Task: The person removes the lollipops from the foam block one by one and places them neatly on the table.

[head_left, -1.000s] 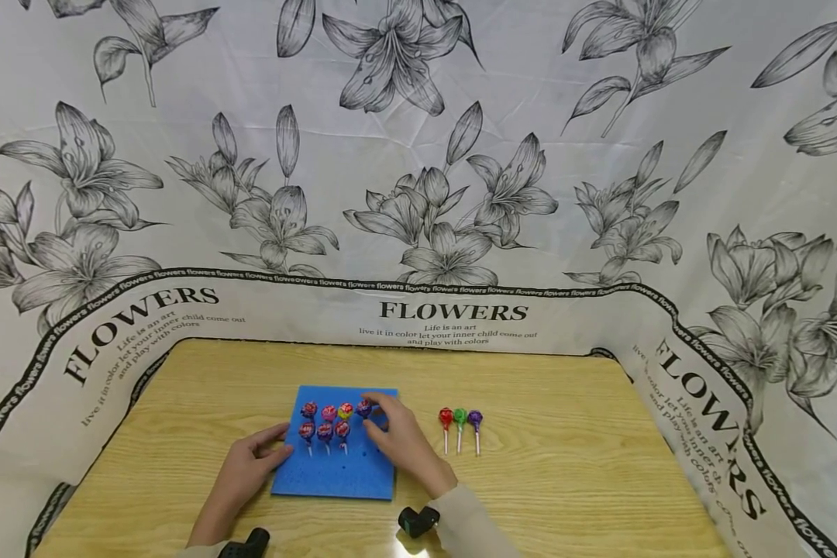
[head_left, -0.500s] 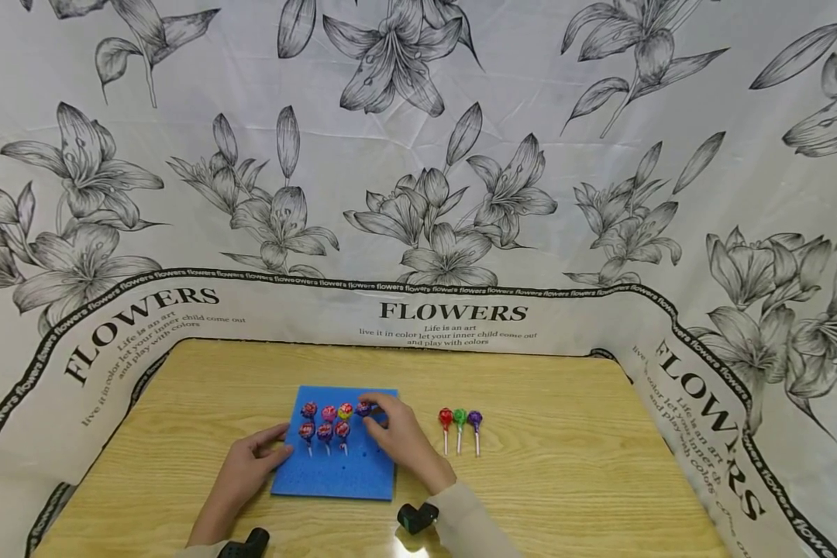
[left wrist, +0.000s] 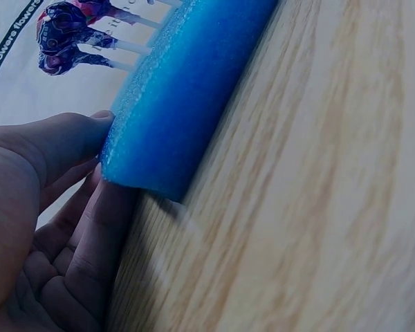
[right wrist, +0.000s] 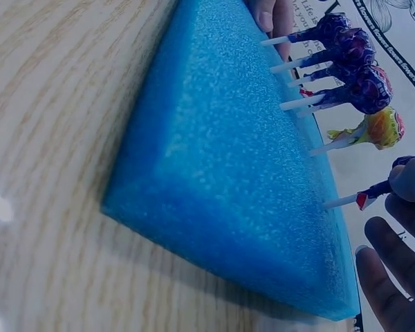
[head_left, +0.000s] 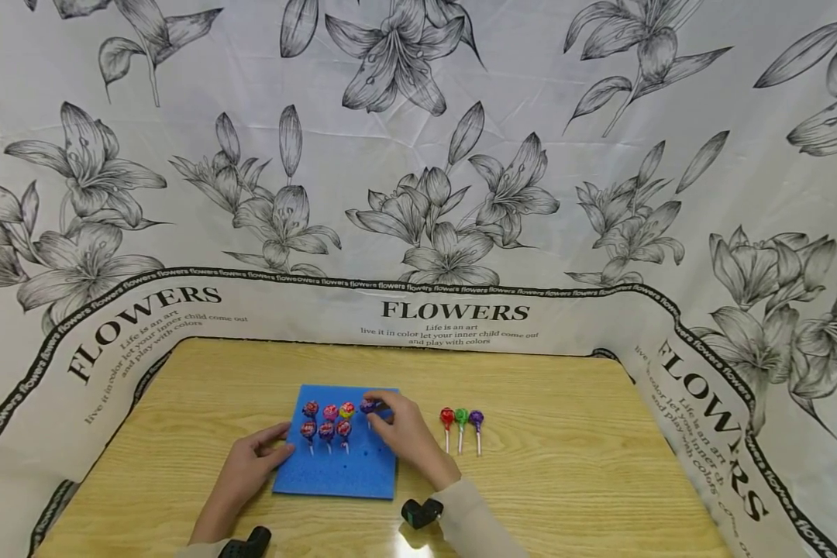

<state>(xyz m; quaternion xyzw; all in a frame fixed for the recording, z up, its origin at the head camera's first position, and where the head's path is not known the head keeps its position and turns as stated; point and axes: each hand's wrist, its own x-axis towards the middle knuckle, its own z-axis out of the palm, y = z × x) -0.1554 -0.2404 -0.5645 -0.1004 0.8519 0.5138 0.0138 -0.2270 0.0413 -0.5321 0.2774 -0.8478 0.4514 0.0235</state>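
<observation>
A blue foam block (head_left: 359, 473) lies on the table, with several wrapped lollipops standing in it by their white sticks. My left hand (head_left: 249, 463) holds the block's left edge, its thumb at the top edge and fingers against the side in the left wrist view. Thumb and fingertips of my right hand (head_left: 410, 435) pinch the head of a dark purple lollipop (right wrist: 379, 189) at the back right of the block. That lollipop's stick meets the foam surface, beside a yellow-and-red lollipop (right wrist: 385, 129). In front of the back row stands a row of dark red-and-purple lollipops (head_left: 326, 431).
Right of the block, a red lollipop (head_left: 447, 418), a green lollipop (head_left: 462, 418) and a purple lollipop (head_left: 477, 419) lie side by side on the wooden table (head_left: 565, 465). A flower-printed cloth (head_left: 453, 310) encloses the table's back and sides.
My right hand, with the purple lollipop, has shifted very slightly right, and more of that lollipop's stick shows. The left hand stays on the block.
</observation>
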